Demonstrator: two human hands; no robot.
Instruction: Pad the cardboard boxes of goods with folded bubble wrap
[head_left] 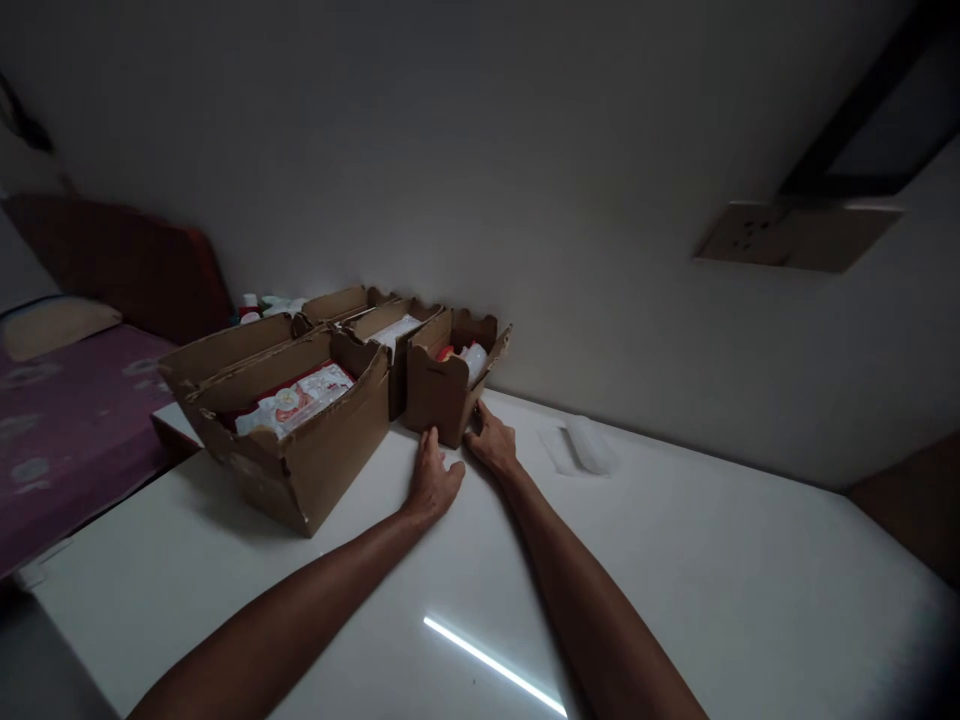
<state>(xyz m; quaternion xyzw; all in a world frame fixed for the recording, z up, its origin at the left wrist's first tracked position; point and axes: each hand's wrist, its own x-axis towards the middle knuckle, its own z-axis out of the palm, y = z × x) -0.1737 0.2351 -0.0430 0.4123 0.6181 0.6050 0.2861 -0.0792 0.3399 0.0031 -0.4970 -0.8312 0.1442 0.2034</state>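
A small cardboard box [436,393] stands upright against the others near the wall, with a red item and a clear plastic-wrapped item [474,360] showing inside. My left hand [433,482] is at the foot of its front face, fingers stretched forward and thumb apart. Beside its lower right corner is my right hand [493,440], fingers reaching along the side and seeming to touch it, thumb apart. Neither hand is wrapped round the box. To the left sits a larger cardboard box [341,455] holding white and red printed packets [296,400].
Another cardboard box [397,375] with white contents and a further box [337,303] stand behind. Crumpled clear plastic [589,447] lies right on the white table [675,560]. A wall socket panel [795,237] is above; a bed [67,430] borders the left.
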